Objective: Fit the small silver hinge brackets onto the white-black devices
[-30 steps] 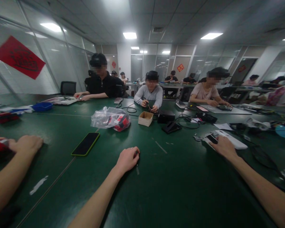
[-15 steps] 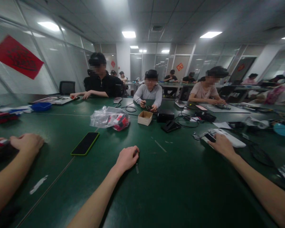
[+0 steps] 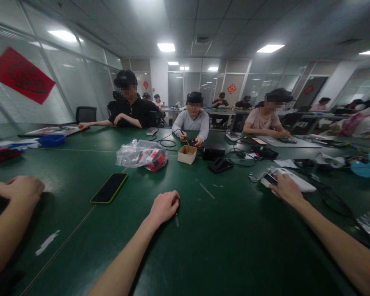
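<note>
My left hand (image 3: 165, 208) rests on the green table with its fingers curled in. A small dark bit shows at its fingertips, too small to name. To the right, my right hand (image 3: 286, 189) reaches forward, its fingers bent over a small dark rectangular piece with a pale edge (image 3: 270, 178). That piece lies at the left end of a white flat case (image 3: 304, 183), partly hidden by the hand. Small metal bits (image 3: 253, 177) lie just left of it. A phone with a green edge (image 3: 109, 188) lies left of my left hand.
A co-worker's hand (image 3: 21, 190) is at the far left by a red object. Ahead are a clear plastic bag (image 3: 131, 153) with red parts, a small open box (image 3: 187, 155), a black box (image 3: 213, 151) and cables (image 3: 336, 197). Several people sit beyond.
The co-worker's hand at the far left has moved further left. The person in black across the table has stretched an arm out to the left. My own hands have hardly moved.
</note>
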`<state>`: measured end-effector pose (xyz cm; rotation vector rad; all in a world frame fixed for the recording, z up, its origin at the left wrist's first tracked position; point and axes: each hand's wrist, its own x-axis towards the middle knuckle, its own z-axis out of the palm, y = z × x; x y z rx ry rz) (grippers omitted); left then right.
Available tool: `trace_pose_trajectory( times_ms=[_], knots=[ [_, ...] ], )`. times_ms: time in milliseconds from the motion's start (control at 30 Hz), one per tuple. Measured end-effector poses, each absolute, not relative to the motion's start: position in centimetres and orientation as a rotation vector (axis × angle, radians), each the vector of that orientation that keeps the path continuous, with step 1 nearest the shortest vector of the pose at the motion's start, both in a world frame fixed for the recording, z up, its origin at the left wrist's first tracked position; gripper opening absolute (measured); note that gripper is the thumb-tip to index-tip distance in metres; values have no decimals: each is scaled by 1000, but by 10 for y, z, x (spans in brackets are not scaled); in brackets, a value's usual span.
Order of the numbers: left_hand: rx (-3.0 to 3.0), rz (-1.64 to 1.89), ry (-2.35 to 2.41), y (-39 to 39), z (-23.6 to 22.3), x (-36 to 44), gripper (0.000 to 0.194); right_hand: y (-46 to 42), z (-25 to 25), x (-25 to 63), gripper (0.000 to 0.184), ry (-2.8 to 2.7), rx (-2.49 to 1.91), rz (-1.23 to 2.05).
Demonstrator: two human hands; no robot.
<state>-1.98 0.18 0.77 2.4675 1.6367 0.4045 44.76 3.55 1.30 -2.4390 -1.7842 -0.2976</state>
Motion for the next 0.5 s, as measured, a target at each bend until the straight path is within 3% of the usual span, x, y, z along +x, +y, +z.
trace_pose_trajectory(
  times_ms=[500],
  knots=[
    [2471, 403, 1649, 2, 7, -19, 17, 37, 15, 446, 25, -1780, -2429, -346]
  ],
)
